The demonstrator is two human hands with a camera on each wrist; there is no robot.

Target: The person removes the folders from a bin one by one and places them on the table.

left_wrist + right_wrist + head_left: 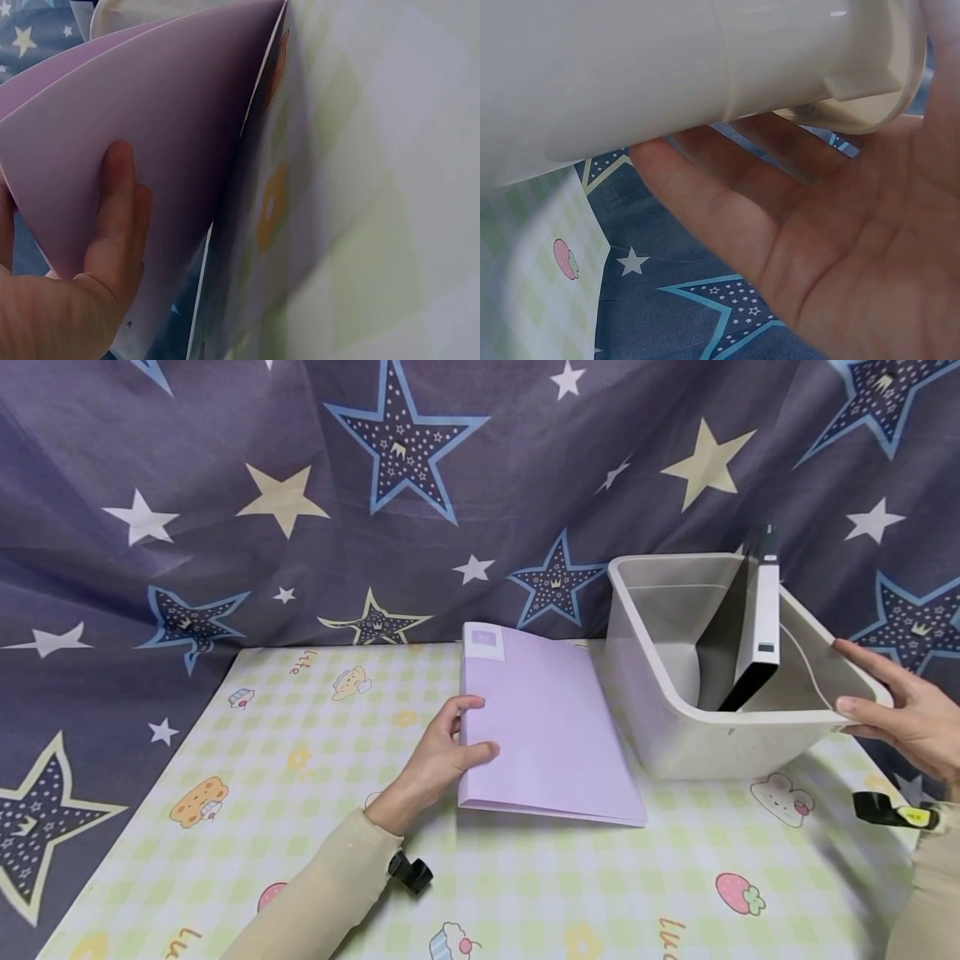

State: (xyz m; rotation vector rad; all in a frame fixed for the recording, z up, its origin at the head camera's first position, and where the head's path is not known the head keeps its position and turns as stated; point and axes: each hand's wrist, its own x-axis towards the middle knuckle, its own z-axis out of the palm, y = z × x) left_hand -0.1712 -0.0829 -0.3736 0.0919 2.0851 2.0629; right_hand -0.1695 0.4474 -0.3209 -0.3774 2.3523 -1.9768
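A light purple folder (543, 727) with a pale label near its top left corner stands tilted over the table. My left hand (438, 752) grips it by its left edge, thumb and a finger showing on the front cover. From the left wrist view, the other fingers press against the underside of the folder (172, 112). My right hand (911, 710) holds the right corner of a grey-white plastic bin (690, 747), thumb on the rim. In the right wrist view its fingers lie along the bin's outer wall (630, 82). A black binder (761, 610) with a white spine leans inside the bin.
A green and white checked cloth (300, 827) with small cartoon prints covers the table. A dark curtain (225, 435) with stars hangs right behind the table's back edge. The bin stands at the back right, close to the folder's right side.
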